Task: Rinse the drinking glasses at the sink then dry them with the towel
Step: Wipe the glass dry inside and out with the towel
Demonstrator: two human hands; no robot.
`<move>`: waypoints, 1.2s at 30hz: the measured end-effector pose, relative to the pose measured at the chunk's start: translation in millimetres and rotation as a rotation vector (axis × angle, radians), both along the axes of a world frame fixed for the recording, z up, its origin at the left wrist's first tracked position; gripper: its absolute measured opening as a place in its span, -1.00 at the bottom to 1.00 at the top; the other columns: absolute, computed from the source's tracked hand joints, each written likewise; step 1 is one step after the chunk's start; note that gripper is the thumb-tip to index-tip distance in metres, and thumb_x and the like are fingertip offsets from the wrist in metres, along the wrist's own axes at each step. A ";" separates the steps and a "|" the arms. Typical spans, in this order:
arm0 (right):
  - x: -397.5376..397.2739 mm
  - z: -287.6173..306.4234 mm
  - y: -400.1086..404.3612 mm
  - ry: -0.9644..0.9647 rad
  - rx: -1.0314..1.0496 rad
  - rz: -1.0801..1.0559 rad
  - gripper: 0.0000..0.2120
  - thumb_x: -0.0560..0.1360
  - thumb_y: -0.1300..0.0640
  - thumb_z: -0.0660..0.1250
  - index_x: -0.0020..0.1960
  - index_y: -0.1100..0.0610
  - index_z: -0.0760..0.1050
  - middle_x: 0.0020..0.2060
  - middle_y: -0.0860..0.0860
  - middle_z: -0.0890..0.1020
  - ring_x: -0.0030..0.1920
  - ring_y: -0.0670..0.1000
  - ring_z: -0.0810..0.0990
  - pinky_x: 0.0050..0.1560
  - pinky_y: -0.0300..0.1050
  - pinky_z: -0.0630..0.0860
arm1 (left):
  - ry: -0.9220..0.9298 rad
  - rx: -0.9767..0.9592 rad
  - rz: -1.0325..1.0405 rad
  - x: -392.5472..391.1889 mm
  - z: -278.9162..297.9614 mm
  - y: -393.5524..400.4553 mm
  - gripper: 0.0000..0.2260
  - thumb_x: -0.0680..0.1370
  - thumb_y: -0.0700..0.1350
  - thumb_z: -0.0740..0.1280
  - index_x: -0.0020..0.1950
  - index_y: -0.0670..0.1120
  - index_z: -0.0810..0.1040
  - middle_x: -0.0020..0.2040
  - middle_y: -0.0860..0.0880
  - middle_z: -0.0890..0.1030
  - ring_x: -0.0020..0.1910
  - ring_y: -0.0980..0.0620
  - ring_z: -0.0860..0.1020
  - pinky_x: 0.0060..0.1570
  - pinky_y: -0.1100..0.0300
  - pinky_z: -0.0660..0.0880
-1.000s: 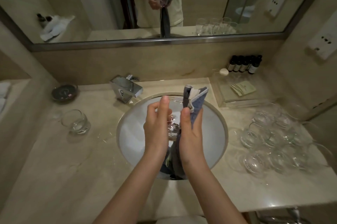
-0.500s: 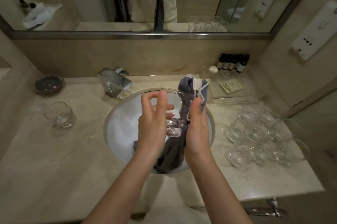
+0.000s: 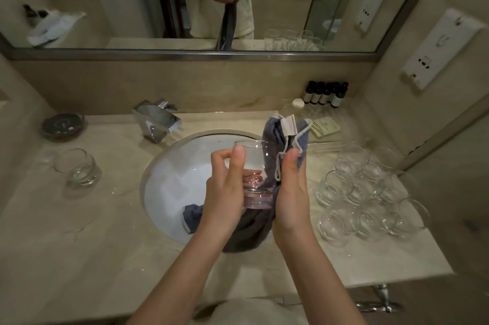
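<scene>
Over the sink (image 3: 169,165) we hold one drinking glass (image 3: 254,179) upright, left hand (image 3: 225,192) wrapped around its wall to steady it while the right hand (image 3: 291,192) pinches the grey towel (image 3: 280,139) against its far side, drips falling into the basin. Crowded glasses (image 3: 370,197) fill the counter (image 3: 79,245) at three o'clock; at nine, beside a lone glass (image 3: 78,167), we judge there is room for it.

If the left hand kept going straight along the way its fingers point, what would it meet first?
Likely the faucet. The left hand, gripping the glass, points up-frame over the sink toward the back wall; depth is unclear.
</scene>
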State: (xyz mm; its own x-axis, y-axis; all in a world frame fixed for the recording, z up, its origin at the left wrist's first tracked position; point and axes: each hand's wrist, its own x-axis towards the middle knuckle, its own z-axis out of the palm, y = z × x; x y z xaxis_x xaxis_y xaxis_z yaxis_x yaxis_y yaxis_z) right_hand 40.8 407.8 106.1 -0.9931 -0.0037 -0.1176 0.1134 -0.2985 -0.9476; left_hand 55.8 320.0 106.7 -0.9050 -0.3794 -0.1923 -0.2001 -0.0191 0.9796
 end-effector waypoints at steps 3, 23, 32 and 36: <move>3.8 -1.3 4.3 0.051 0.082 -0.028 -0.56 0.43 -0.26 0.12 0.31 -0.33 0.23 0.10 -0.43 0.51 0.13 -0.43 0.49 0.07 -0.49 0.42 | 0.038 -0.066 -0.062 3.2 1.5 7.9 -0.48 0.41 0.51 0.10 0.08 0.14 0.44 0.01 0.07 0.62 -0.11 0.21 0.62 -0.05 0.11 0.55; -11.2 -2.0 53.4 0.461 0.470 0.298 -0.67 0.40 -0.50 0.05 0.10 -0.53 0.39 0.05 -0.38 0.57 0.17 -0.26 0.51 0.17 -0.31 0.38 | 0.038 0.269 -0.168 -7.6 4.4 -6.0 -0.48 0.31 0.18 0.45 0.09 -0.17 0.61 -0.04 -0.23 0.69 -0.17 -0.28 0.66 -0.08 -0.12 0.45; -16.9 5.5 68.5 0.451 0.666 0.590 -0.83 0.30 -0.16 0.47 -0.18 -0.21 0.50 -0.30 -0.36 0.60 -0.23 -0.33 0.54 -0.20 -0.41 0.40 | 0.037 0.074 -0.397 -23.9 18.4 -24.9 -0.71 0.27 0.17 0.47 -0.26 -0.05 0.69 -0.30 -0.08 0.65 -0.37 -0.09 0.59 -0.36 0.19 0.47; -19.8 -5.6 65.7 0.376 0.649 0.688 -0.58 0.30 -0.20 0.48 -0.10 0.15 0.63 -0.21 0.07 0.69 -0.16 0.01 0.65 -0.09 0.02 0.55 | 0.025 -0.069 -0.452 -33.2 21.9 -24.4 -0.54 0.19 0.24 0.49 -0.17 -0.12 0.69 -0.28 -0.25 0.60 -0.42 -0.29 0.47 -0.37 0.04 0.43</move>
State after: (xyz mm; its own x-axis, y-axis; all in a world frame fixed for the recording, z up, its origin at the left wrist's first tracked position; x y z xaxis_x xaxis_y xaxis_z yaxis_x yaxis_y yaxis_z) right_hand 21.0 473.6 100.6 -0.7728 -0.6344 0.0191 -0.2722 0.3040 -0.9130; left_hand 22.6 295.6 128.7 -0.9868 0.0433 -0.1563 -0.1496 0.1302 0.9801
